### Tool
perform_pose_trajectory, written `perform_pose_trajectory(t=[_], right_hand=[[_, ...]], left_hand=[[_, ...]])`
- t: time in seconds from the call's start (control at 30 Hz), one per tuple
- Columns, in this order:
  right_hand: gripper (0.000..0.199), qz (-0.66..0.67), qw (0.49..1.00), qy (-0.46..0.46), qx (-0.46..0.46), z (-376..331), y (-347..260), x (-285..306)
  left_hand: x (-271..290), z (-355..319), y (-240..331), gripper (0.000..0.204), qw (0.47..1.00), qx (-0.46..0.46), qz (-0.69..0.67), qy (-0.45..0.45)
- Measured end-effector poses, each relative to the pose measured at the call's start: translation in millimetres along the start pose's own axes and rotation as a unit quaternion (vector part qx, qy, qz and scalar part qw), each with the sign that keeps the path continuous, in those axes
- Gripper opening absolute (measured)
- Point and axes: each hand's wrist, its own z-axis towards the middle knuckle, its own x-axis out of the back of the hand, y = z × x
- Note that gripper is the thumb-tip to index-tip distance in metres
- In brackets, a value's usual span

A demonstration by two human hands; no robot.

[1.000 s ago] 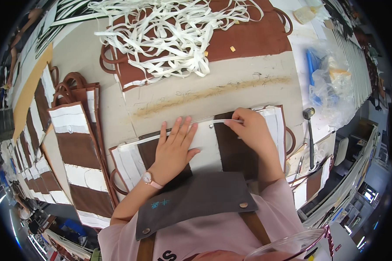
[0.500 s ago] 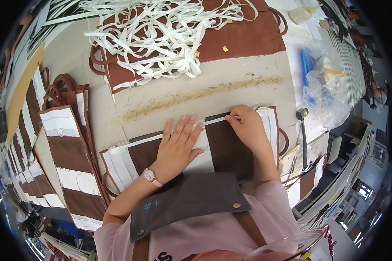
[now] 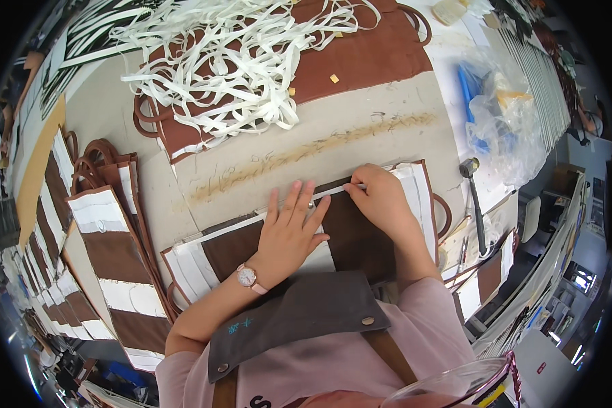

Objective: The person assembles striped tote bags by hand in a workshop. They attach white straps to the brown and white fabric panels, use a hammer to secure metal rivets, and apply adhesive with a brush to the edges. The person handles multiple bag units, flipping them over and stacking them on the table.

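Obs.: brown-and-white fabric bag panel (image 3: 360,234) lies flat at the near edge of the worktable (image 3: 387,122), directly in front of the person. Left hand (image 3: 287,231) rests on it palm down, fingers spread, grasping nothing, only pressing. Right hand (image 3: 381,200) has fingertips pinched on a narrow white strip (image 3: 333,192) running along the panel's far edge; the rest of that hand curls over the panel.

Surroundings: tangle of white tape strips (image 3: 231,61) on a stack of brown panels (image 3: 367,58) at the far side; finished bags with brown handles (image 3: 109,224) stacked to the left; a hammer (image 3: 474,204) just right of the panel; clear plastic bag (image 3: 506,122) beyond it.

Risks (judgement, not observation):
- Strip drifts off the edge line if the left palm eases up; the panel is pinned at one spot only, so the cloth could creep or wrinkle under a sideways pull.
- Pinch sits at one point; the free length toward the left could bow or twist (it looks unsecured, cannot tell if glued).
- Right forearm is near the hammer handle; a wide sweep could knock it off the table's edge.
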Motion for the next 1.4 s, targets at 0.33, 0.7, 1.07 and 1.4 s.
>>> perform_pose_trajectory(t=[0.33, 0.7, 1.07, 1.4], right_hand=[[0.017, -0.018, 1.0, -0.001, -0.001, 1, -2, 0], [0.015, -0.042, 0.999, -0.001, 0.014, 3, -1, -3], [0.016, 0.146, 0.979, -0.004, -0.141, -8, 47, 69], [0.021, 0.049, 0.987, 0.025, -0.15, 0, 54, 51]], left_hand=[[2, 6, -4, 0.076, 1.0, 0.001, -0.012, -0.007], [1, 34, -6, 0.062, 0.999, -0.043, -0.017, 0.012], [-3, 33, -10, 0.06, 0.999, -0.046, -0.014, -0.011], [0, 34, -10, 0.064, 0.999, -0.046, -0.015, -0.014]])
